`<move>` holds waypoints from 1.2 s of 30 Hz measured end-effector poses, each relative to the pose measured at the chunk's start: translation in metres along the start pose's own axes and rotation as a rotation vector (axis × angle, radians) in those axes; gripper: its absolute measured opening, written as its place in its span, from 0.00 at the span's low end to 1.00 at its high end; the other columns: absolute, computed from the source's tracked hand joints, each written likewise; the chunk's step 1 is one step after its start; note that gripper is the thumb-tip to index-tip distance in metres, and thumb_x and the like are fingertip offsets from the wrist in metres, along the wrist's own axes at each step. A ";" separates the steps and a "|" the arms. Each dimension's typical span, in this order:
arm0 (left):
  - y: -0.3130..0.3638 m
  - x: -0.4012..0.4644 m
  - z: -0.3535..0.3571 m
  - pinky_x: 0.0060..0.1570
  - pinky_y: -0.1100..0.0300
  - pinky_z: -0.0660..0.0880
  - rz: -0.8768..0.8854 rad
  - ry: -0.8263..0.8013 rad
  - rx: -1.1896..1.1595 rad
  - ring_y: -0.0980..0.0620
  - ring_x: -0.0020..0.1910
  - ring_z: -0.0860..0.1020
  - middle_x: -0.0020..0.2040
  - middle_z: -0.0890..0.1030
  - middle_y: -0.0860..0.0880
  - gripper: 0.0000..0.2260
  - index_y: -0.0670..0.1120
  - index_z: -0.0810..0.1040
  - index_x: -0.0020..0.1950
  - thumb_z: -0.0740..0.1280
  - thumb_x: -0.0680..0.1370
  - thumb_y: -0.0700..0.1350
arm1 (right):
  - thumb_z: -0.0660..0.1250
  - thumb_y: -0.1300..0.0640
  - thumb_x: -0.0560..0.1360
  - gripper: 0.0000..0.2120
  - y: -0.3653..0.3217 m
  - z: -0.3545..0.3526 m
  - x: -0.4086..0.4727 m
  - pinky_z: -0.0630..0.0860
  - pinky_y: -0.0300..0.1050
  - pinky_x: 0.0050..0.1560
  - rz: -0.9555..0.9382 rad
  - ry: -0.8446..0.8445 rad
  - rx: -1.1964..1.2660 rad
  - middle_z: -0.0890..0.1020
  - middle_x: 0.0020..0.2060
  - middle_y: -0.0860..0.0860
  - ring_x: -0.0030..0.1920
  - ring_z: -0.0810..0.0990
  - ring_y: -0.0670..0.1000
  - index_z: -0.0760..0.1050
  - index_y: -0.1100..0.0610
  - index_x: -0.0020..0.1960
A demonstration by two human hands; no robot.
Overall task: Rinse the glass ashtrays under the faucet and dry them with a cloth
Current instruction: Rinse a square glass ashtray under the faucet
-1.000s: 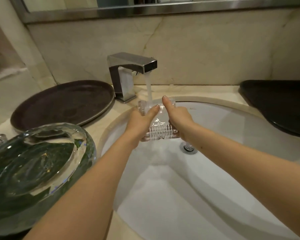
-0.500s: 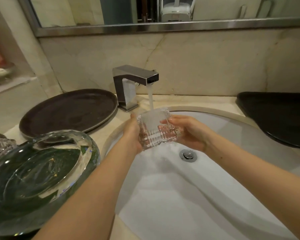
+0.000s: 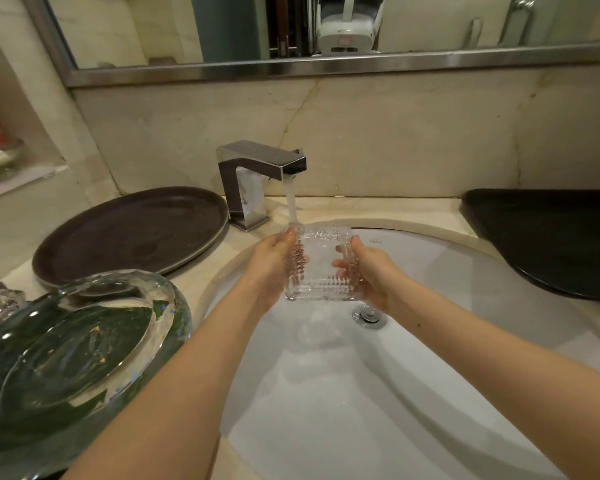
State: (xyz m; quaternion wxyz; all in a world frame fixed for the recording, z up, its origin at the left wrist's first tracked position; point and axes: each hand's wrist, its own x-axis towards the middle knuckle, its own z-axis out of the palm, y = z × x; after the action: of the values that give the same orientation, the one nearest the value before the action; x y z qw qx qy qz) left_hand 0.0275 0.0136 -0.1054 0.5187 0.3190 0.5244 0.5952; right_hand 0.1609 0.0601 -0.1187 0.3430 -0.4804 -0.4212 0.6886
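White sink basin point(image 3: 430, 393), wet, running stream from the faucet point(image 3: 262, 168) falling at its back edge. On the counter to the left: a large clear glass dish point(image 3: 84, 341) lying tilted at the near edge, a dark round tray point(image 3: 129, 233) behind it.

Square cut-glass ashtray point(image 3: 321, 263) held on edge over the basin, under the stream, well clear of the basin floor. Left hand point(image 3: 272, 265) grips its left side, fingers curled round the ridged rim; right hand point(image 3: 369, 271) grips the right side, thumb on the top corner, fingers showing through the glass.

Risks, as judged:
- Wet glass may slip from the fingers, then drop onto hard porcelain and chip or crack.
- Left forearm passes just beside the large dish; an elbow swing could knock it.
- Stream striking the upright face may splash onto the counter.
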 end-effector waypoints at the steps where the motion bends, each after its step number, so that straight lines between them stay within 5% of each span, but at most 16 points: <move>1: 0.000 0.001 -0.001 0.40 0.57 0.79 0.001 0.022 -0.010 0.52 0.39 0.80 0.48 0.80 0.44 0.13 0.40 0.75 0.59 0.59 0.81 0.46 | 0.50 0.48 0.82 0.22 0.002 0.003 0.000 0.72 0.41 0.28 0.011 -0.014 0.008 0.77 0.42 0.54 0.33 0.73 0.49 0.67 0.63 0.65; 5: 0.002 0.000 -0.004 0.39 0.55 0.79 -0.031 0.085 -0.181 0.50 0.37 0.82 0.40 0.84 0.47 0.11 0.40 0.77 0.57 0.62 0.80 0.45 | 0.58 0.51 0.80 0.24 0.006 0.007 -0.001 0.77 0.43 0.37 -0.063 -0.139 -0.091 0.76 0.54 0.55 0.46 0.77 0.52 0.60 0.62 0.71; 8: 0.004 -0.002 -0.003 0.46 0.53 0.79 -0.042 0.090 -0.228 0.49 0.42 0.82 0.44 0.83 0.45 0.11 0.40 0.76 0.59 0.59 0.82 0.42 | 0.70 0.54 0.73 0.30 0.006 0.001 0.001 0.76 0.55 0.56 -0.146 -0.212 -0.208 0.78 0.58 0.55 0.57 0.78 0.56 0.61 0.56 0.70; 10: 0.005 -0.003 -0.001 0.45 0.56 0.79 -0.036 0.108 -0.238 0.49 0.43 0.80 0.46 0.82 0.45 0.11 0.40 0.76 0.59 0.57 0.82 0.40 | 0.72 0.54 0.70 0.32 0.006 -0.002 0.001 0.75 0.57 0.58 -0.171 -0.214 -0.241 0.78 0.59 0.56 0.57 0.78 0.57 0.62 0.55 0.69; 12: 0.005 -0.002 -0.001 0.37 0.59 0.79 -0.047 0.132 -0.237 0.51 0.39 0.79 0.43 0.80 0.45 0.11 0.41 0.76 0.55 0.55 0.82 0.39 | 0.68 0.52 0.74 0.24 0.005 -0.001 0.001 0.75 0.56 0.55 -0.201 -0.190 -0.239 0.78 0.55 0.54 0.56 0.78 0.56 0.65 0.56 0.67; 15: 0.004 0.000 -0.003 0.43 0.57 0.73 -0.083 0.163 -0.133 0.52 0.36 0.76 0.37 0.78 0.48 0.11 0.43 0.76 0.48 0.54 0.83 0.43 | 0.58 0.52 0.80 0.10 0.004 0.002 -0.001 0.74 0.48 0.38 -0.207 -0.153 -0.174 0.76 0.42 0.52 0.40 0.76 0.53 0.72 0.56 0.56; 21: 0.002 -0.007 -0.002 0.40 0.53 0.80 -0.243 0.095 0.054 0.48 0.42 0.80 0.45 0.80 0.45 0.13 0.45 0.73 0.59 0.53 0.83 0.49 | 0.53 0.68 0.79 0.10 -0.005 -0.005 0.003 0.76 0.38 0.26 -0.068 -0.242 0.202 0.78 0.38 0.58 0.27 0.78 0.48 0.72 0.71 0.51; 24: 0.003 -0.011 -0.001 0.28 0.60 0.78 -0.351 0.076 0.057 0.50 0.37 0.78 0.43 0.79 0.45 0.11 0.47 0.75 0.55 0.56 0.83 0.50 | 0.52 0.71 0.77 0.10 -0.011 -0.002 0.002 0.79 0.40 0.32 -0.056 -0.347 0.380 0.78 0.34 0.56 0.28 0.78 0.47 0.71 0.70 0.50; 27: 0.001 -0.008 -0.004 0.33 0.60 0.79 -0.397 0.111 0.054 0.50 0.39 0.77 0.44 0.78 0.45 0.08 0.48 0.76 0.48 0.61 0.81 0.50 | 0.53 0.66 0.79 0.11 -0.010 0.000 0.001 0.81 0.45 0.43 0.003 -0.402 0.448 0.82 0.38 0.57 0.37 0.82 0.51 0.75 0.67 0.51; 30: 0.000 -0.006 -0.005 0.37 0.58 0.78 -0.397 0.099 0.116 0.50 0.40 0.77 0.45 0.78 0.45 0.09 0.50 0.77 0.50 0.62 0.80 0.53 | 0.56 0.64 0.79 0.09 -0.010 0.001 -0.001 0.80 0.42 0.44 0.030 -0.410 0.410 0.80 0.43 0.58 0.42 0.79 0.51 0.74 0.65 0.52; 36: -0.001 -0.006 -0.005 0.52 0.51 0.73 -0.437 -0.113 0.329 0.46 0.53 0.75 0.58 0.76 0.43 0.31 0.46 0.70 0.66 0.47 0.77 0.67 | 0.57 0.69 0.77 0.09 -0.005 0.005 -0.004 0.78 0.41 0.40 -0.157 -0.440 0.082 0.79 0.40 0.55 0.38 0.76 0.50 0.75 0.64 0.52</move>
State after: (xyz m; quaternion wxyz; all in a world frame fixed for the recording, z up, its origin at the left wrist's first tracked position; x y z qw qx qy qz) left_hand 0.0247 0.0061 -0.1062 0.6045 0.3105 0.6406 0.3575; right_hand 0.1576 0.0577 -0.1118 0.3147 -0.2704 -0.4937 0.7643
